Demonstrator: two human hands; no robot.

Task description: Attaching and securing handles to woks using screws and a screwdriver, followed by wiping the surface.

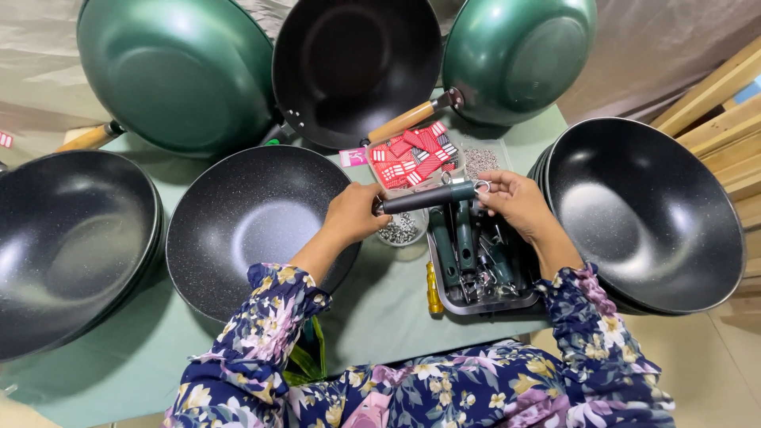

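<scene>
Gripping a dark pan handle (428, 196) (level) with both hands.

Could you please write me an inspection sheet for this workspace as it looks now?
Surface: green table, crowded.
Job's things: dark pan handle held level between both hands; metal tray of more handles below.
Clutter: black woks and green pans all round; red labels; small bowl of screws; yellow screwdriver.
Grips: left hand closed on the handle's end; right hand pinches the other end.
Cables: nothing seen.
Surroundings: wooden slats at the right.
</scene>
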